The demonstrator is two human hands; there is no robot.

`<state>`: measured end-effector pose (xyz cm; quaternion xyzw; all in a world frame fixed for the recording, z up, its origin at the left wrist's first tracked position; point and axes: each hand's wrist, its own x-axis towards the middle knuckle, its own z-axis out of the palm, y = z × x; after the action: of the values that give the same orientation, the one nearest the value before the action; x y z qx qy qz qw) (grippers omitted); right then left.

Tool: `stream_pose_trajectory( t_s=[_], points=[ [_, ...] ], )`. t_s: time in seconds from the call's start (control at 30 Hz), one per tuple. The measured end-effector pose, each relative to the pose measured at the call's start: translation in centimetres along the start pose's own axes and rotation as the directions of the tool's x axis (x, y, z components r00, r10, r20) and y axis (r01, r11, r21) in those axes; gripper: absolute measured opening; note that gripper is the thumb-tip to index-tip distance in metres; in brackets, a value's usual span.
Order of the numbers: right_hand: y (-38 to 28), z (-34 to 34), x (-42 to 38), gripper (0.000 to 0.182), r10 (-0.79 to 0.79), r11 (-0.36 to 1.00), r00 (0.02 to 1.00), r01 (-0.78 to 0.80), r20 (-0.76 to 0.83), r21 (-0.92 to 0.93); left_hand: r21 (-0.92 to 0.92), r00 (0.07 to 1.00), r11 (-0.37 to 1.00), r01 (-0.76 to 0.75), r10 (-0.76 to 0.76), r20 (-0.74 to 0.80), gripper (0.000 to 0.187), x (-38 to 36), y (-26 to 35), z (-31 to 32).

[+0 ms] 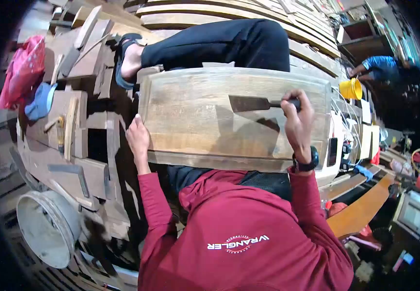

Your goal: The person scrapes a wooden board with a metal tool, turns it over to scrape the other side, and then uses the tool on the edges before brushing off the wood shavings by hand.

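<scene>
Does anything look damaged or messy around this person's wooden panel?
The wooden panel looks blotchy, with pale flecks near its middle; I cannot tell whether that is damage. Just to its right, white cables lie in a loose, messy tangle.

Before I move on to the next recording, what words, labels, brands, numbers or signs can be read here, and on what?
"WRANGLER": on the red sweatshirt.
Small curved lettering around that brand: too small to read.
Nothing readable on the wooden panel, the flat blade or the wristwatch.
</scene>
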<state>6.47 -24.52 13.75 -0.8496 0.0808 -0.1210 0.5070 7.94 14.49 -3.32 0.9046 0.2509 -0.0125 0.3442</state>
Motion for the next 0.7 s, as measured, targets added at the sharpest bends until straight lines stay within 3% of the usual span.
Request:
stream_pose_trajectory(
  t_s=[0.03, 0.1, 0.13, 0.23, 0.37, 0.47, 0.57, 0.7],
  points=[
    [0.5, 0.3, 0.6, 0.008, -0.099, 0.994, 0.995, 0.097, -0.035, -0.051, -0.005, 1.0, 1.0, -0.005, 0.005, -0.004, 0.054, 0.1, -0.2, 0.1],
    [-0.2, 0.7, 1.1, 0.009, -0.121, 0.99, 0.989, 0.113, -0.089, -0.087, 0.001, 0.999, 0.999, -0.047, 0.047, 0.014, 0.055, 0.6, -1.5, 0.4],
    [0.3, 0.8, 1.4, 0.011, -0.099, 0.994, 0.991, 0.103, -0.091, 0.034, -0.004, 0.999, 0.999, -0.044, 0.044, 0.015, 0.056, 0.7, -1.4, 0.4],
    [-0.7, 1.1, 2.0, 0.012, -0.033, 0.987, 0.994, 0.048, -0.1, 0.154, 0.036, 1.0, 0.999, -0.022, 0.022, 0.011, 0.056, 0.2, -0.3, -0.2],
    [0.0, 1.5, 3.0, 0.012, -0.233, 0.972, 0.949, 0.22, -0.211, -0.084, 0.097, 0.993, 0.988, -0.117, 0.114, 0.034, 0.061, 2.1, -3.5, 0.4],
    [0.7, 1.6, 3.1, 0.013, -0.249, 0.968, 0.934, 0.251, -0.258, -0.028, 0.117, 0.995, 0.989, -0.093, 0.097, -0.028, 0.066, 1.8, -2.4, 0.0],
    [1.3, 1.7, 3.5, 0.013, -0.184, 0.976, 0.934, 0.211, -0.306, 0.058, 0.101, 0.997, 0.992, 0.069, -0.07, 0.014, 0.07, 2.0, -1.6, -1.9],
    [1.2, 1.8, 3.5, 0.016, -0.154, 0.969, 0.947, 0.2, -0.282, 0.146, 0.147, 0.997, 0.989, 0.027, -0.016, -0.071, 0.07, -0.4, 1.7, -5.9]
  ],
)
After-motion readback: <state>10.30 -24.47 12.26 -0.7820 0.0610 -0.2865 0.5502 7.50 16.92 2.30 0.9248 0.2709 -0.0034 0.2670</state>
